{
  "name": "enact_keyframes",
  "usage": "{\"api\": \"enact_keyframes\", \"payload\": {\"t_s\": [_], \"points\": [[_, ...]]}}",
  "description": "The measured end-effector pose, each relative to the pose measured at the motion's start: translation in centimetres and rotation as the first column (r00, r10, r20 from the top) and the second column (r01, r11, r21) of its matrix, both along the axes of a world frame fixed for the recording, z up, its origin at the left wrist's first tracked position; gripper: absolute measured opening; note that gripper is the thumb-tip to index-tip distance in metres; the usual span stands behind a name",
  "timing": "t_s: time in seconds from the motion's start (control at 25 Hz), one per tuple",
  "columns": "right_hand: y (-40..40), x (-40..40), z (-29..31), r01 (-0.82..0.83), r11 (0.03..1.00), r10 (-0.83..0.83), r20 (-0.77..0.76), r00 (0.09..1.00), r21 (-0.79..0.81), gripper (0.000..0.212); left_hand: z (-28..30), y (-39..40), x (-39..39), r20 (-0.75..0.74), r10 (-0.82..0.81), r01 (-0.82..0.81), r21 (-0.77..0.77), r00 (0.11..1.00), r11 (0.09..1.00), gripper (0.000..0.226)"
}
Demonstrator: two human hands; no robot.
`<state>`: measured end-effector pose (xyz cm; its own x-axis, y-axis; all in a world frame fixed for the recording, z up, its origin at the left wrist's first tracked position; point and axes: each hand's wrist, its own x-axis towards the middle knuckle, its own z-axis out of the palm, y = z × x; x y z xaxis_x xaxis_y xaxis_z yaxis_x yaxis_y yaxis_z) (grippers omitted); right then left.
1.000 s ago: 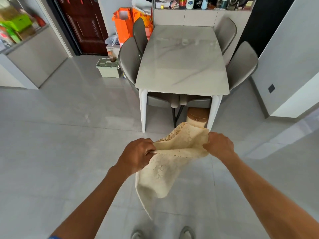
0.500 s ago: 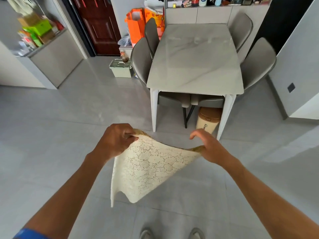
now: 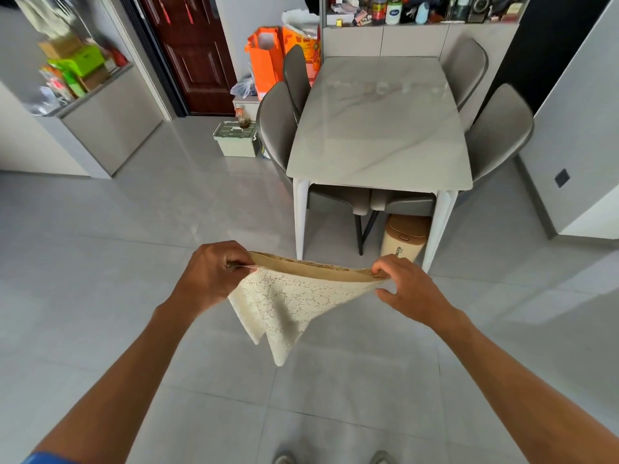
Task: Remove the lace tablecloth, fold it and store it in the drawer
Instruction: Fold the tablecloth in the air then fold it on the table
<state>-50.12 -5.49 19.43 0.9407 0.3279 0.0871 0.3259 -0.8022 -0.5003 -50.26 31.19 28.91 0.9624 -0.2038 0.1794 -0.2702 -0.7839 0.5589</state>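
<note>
The cream lace tablecloth [image 3: 284, 303] hangs folded in the air in front of me, its top edge stretched level between both hands and its lower corners drooping to a point. My left hand [image 3: 214, 274] pinches the left end of that edge. At the right end, my right hand [image 3: 407, 284] grips the cloth with thumb and fingertips. The grey marble table [image 3: 378, 128] stands bare just beyond. No drawer shows clearly in view.
Grey chairs [image 3: 278, 128] flank the table on both sides. A beige bin [image 3: 403, 239] stands under the table's near end. A green box [image 3: 236, 139] and orange bags [image 3: 266, 58] sit near the dark red door. A cabinet [image 3: 110, 122] stands at left. I stand on grey floor tiles.
The cloth went from a loose drape to a flat sheet, and is now pulled taut along its top edge between both hands. My hands moved apart and the view shifted left.
</note>
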Motion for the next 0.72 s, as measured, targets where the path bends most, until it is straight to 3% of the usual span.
{"api": "enact_keyframes", "payload": {"t_s": [0.24, 0.32, 0.4, 0.52, 0.72], "points": [[-1.0, 0.1, -1.2, 0.018, 0.991, -0.031, -0.1, 0.994, -0.129, 0.038, 0.1, -0.2, 0.5, 0.063, -0.007, 0.008, -0.014, 0.998, 1.0, 0.012], [-0.7, -0.4, -1.3, 0.056, 0.997, -0.061, -0.091, 0.994, -0.059, 0.045, 0.1, -0.3, 0.6, 0.066, -0.016, 0.017, -0.01, 0.998, 1.0, 0.013], [0.3, -0.8, -0.9, 0.002, 0.999, 0.0, -0.052, 0.999, 0.033, 0.043, 0.0, -0.4, 0.7, 0.064, -0.02, 0.021, -0.011, 0.998, 1.0, 0.013], [2.4, -1.8, -0.1, -0.084, 0.996, 0.084, 0.02, 0.996, 0.032, 0.029, -0.2, -0.7, 0.4, 0.067, -0.039, 0.039, -0.003, 0.997, 0.999, 0.014], [9.5, -3.4, 3.2, -0.174, 0.977, 0.148, 0.195, 0.969, 0.12, 0.04, -0.1, -2.3, -0.7, 0.041, -0.117, 0.116, 0.011, 0.992, 0.993, 0.016]]}}
